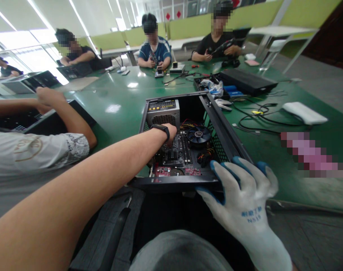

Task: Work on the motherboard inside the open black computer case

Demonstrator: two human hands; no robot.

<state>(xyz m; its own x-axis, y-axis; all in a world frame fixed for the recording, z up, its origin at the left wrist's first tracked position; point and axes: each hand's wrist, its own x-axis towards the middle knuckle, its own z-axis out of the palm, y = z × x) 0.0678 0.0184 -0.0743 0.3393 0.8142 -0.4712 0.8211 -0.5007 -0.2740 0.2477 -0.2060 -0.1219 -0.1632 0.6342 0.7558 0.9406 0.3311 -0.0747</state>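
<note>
An open black computer case (185,182) lies at the table's near edge. My left hand (171,132), bare with a black band at the wrist, reaches down inside it over the motherboard (174,152); its fingers are mostly hidden. Beside that hand are the silver power supply (163,113) and a round black CPU fan (199,134). A red circuit board (163,171) sits along the near wall. My right hand (245,192), in a white and blue glove, grips the case's near right corner, fingers over the frame and thumb at the front edge.
On my left a person in a grey shirt (36,154) works at another black case (78,114). To the right lie black cables (245,122), a white pouch (304,113) and a blurred pink item (312,156). Beyond are a black panel (246,79), gloves (213,87) and several people.
</note>
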